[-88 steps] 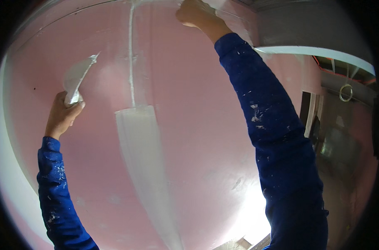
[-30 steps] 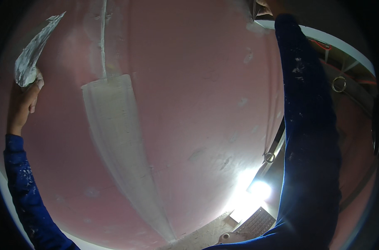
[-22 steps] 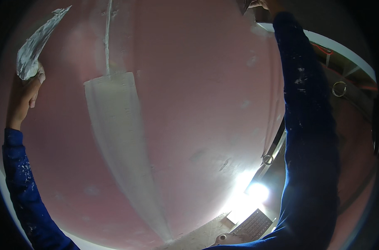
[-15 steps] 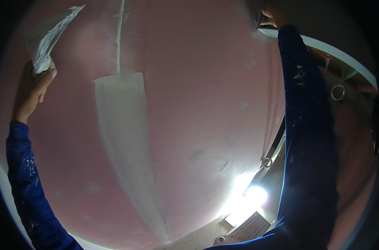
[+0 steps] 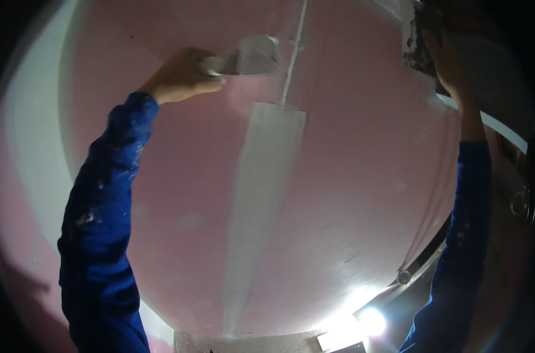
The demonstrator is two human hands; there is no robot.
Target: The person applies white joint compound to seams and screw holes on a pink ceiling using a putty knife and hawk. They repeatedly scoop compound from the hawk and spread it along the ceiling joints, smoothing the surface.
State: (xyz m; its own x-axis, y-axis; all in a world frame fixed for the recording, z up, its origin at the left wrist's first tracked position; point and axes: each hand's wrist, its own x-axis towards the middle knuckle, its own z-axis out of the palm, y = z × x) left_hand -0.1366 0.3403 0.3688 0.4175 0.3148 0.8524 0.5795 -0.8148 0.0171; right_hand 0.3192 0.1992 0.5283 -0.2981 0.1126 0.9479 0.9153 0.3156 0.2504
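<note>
My left hand (image 5: 182, 73), sleeved in blue, grips a compound-smeared putty knife (image 5: 253, 56), held sideways just left of a thin pale vertical seam (image 5: 294, 47) on the pink board (image 5: 361, 170). Whether the blade touches the board is unclear. Below the seam runs a long, pale, tapering patch of compound (image 5: 261, 176). At the upper right my right hand (image 5: 450, 70) grips a dark flat plate or trowel (image 5: 417, 38) with ragged pale smears, beside the board's shadowed edge.
A white curved band (image 5: 38, 129) borders the board on the left. At the right are a pale edge strip (image 5: 506, 129) and hanging rings (image 5: 519, 203). A bright lamp (image 5: 371, 322) shines at the lower right, above a dusty floor (image 5: 279, 344).
The view has shifted, moving seam and patch rightward. My left hand has come toward the seam, turning the knife sideways. My right hand and its smeared plate now show lower, more fully.
</note>
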